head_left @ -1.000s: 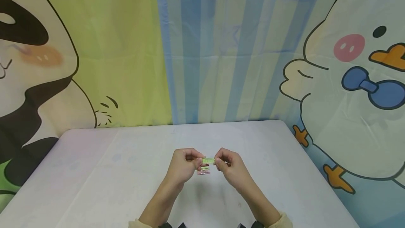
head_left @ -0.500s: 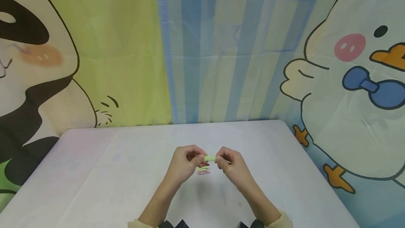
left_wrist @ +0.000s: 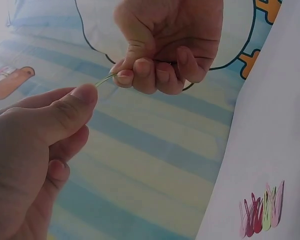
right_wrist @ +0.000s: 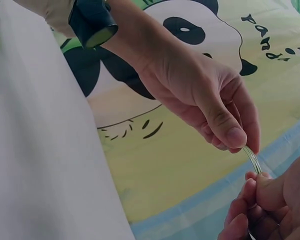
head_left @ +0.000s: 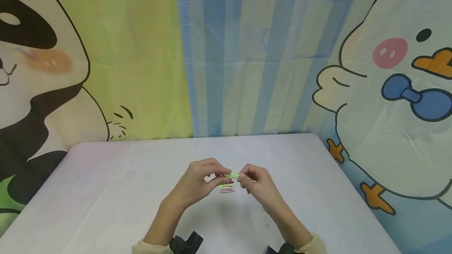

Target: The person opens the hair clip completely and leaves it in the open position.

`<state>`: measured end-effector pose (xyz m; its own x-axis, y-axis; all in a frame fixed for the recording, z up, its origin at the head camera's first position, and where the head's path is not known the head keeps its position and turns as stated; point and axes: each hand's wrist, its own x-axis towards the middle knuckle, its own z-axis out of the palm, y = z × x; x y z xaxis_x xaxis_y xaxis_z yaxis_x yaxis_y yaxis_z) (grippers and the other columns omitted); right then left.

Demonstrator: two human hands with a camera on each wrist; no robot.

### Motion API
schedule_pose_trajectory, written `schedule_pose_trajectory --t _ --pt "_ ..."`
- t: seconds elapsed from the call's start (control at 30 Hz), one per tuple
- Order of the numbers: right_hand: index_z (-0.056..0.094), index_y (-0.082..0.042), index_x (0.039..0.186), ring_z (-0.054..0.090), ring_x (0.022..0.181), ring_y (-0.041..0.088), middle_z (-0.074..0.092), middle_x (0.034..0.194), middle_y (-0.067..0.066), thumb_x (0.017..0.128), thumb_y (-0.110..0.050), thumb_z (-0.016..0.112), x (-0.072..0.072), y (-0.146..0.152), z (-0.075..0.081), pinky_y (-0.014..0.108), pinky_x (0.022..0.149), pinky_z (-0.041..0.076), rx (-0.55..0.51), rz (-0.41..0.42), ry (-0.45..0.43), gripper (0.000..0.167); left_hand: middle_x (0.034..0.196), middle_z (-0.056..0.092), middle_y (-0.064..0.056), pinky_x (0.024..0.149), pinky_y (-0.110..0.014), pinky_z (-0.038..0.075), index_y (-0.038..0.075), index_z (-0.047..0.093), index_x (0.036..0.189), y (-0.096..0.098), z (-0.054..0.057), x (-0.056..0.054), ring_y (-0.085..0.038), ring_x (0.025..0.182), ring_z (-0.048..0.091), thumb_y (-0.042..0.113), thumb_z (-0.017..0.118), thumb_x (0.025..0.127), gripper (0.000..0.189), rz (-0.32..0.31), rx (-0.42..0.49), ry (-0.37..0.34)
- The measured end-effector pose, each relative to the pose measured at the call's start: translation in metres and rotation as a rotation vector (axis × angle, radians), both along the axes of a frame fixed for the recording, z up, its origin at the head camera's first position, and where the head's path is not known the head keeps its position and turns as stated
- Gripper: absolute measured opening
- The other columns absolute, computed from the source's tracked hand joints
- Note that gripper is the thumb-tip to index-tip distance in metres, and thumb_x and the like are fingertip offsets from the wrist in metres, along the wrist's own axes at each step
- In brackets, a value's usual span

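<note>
A slim light-green snap hair clip (head_left: 232,176) is held above the table between my two hands. My left hand (head_left: 198,180) pinches one end between thumb and fingertips. The thumb and curled index finger of my right hand (head_left: 257,181) pinch the other end. Seen in the right wrist view, the green clip (right_wrist: 252,160) bows in a slight curve between the fingertips. Below, a row of several hair clips (left_wrist: 261,210) in pink, dark red and green lies side by side on the table. In the head view my left fingers cover part of that row.
The white table (head_left: 116,199) reaches back to a printed curtain (head_left: 240,58) with a panda on the left and a white bird on the right. Black wrist cameras sit on both forearms, the left camera (head_left: 186,242) showing more fully.
My left hand has changed its hold on the green clip, with its fingers now straighter and its wrist swung outward to the left. My right hand has shifted slightly left, still pinching its end.
</note>
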<state>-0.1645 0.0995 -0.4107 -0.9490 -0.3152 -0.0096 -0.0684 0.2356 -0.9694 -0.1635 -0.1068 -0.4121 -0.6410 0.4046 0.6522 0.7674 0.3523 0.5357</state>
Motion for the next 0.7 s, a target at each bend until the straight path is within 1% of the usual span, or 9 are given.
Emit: schedule_pose_trajectory --t 0.1,0.13,0.23,0.33,0.4,0.53,0.6,0.7 --pt "0.060 0.004 0.085 0.047 0.063 0.015 0.052 0.070 0.005 0.093 -0.007 0.057 0.000 0.000 0.000 0.022 0.056 0.043 -0.002 0.016 -0.005 0.014 0.082 0.069 0.004 0.064 -0.015 0.050 0.010 0.074 0.092 0.000 -0.001 -0.001 -0.002 0.072 0.063 0.004 0.078 0.074 0.019 -0.035 0.018 0.051" --pt "0.060 0.005 0.086 0.047 0.063 0.015 0.052 0.070 0.005 0.093 -0.008 0.057 -0.001 0.000 -0.001 0.022 0.056 0.043 0.001 0.022 -0.004 0.015 0.082 0.069 0.003 0.065 -0.013 0.049 0.009 0.074 0.091 0.000 -0.001 -0.001 -0.003 0.072 0.064 0.003 0.078 0.074 0.018 -0.029 0.015 0.071" --pt "0.061 0.005 0.089 0.048 0.063 0.015 0.054 0.071 0.003 0.094 -0.012 0.058 -0.005 0.003 -0.003 0.022 0.056 0.043 0.018 0.045 0.001 0.018 0.081 0.070 0.003 0.067 -0.011 0.049 0.009 0.075 0.089 0.001 -0.001 -0.001 -0.004 0.073 0.066 0.004 0.078 0.074 0.016 0.026 -0.007 0.106" --pt "0.062 0.005 0.091 0.049 0.065 0.013 0.055 0.073 0.003 0.094 -0.016 0.058 -0.009 0.007 -0.004 0.021 0.056 0.044 0.034 0.092 0.015 0.022 0.080 0.071 0.003 0.069 -0.012 0.050 0.008 0.076 0.088 0.003 0.000 0.000 -0.006 0.073 0.067 0.005 0.078 0.073 0.016 0.092 -0.036 0.126" --pt "0.062 0.005 0.094 0.051 0.067 0.012 0.056 0.075 0.003 0.095 -0.019 0.058 -0.011 0.011 -0.003 0.022 0.057 0.045 0.041 0.125 0.017 0.025 0.080 0.072 0.003 0.069 -0.012 0.050 0.008 0.076 0.088 0.005 0.001 0.000 -0.006 0.073 0.067 0.006 0.079 0.072 0.016 0.120 -0.045 0.126" --pt "0.063 0.003 0.100 0.053 0.070 0.013 0.061 0.080 0.007 0.095 -0.026 0.058 -0.013 0.014 0.001 0.024 0.060 0.046 0.076 0.169 0.016 0.029 0.080 0.072 0.003 0.069 -0.013 0.051 0.009 0.076 0.088 0.005 0.001 0.000 -0.007 0.074 0.067 0.007 0.079 0.072 0.017 0.154 -0.040 0.133" --pt "0.065 0.000 0.101 0.055 0.074 0.015 0.064 0.084 0.012 0.094 -0.029 0.059 -0.014 0.014 0.001 0.026 0.061 0.048 0.093 0.171 0.021 0.031 0.080 0.072 0.003 0.069 -0.013 0.051 0.010 0.076 0.088 0.004 0.000 -0.001 -0.007 0.074 0.067 0.008 0.079 0.072 0.017 0.163 -0.027 0.134" --pt "0.066 -0.004 0.103 0.057 0.082 0.018 0.066 0.091 0.017 0.094 -0.031 0.059 -0.015 0.014 -0.001 0.027 0.065 0.049 0.105 0.171 0.058 0.029 0.080 0.072 0.003 0.068 -0.013 0.051 0.009 0.076 0.088 0.003 -0.001 -0.002 -0.006 0.074 0.067 0.008 0.080 0.071 0.017 0.170 0.018 0.123"
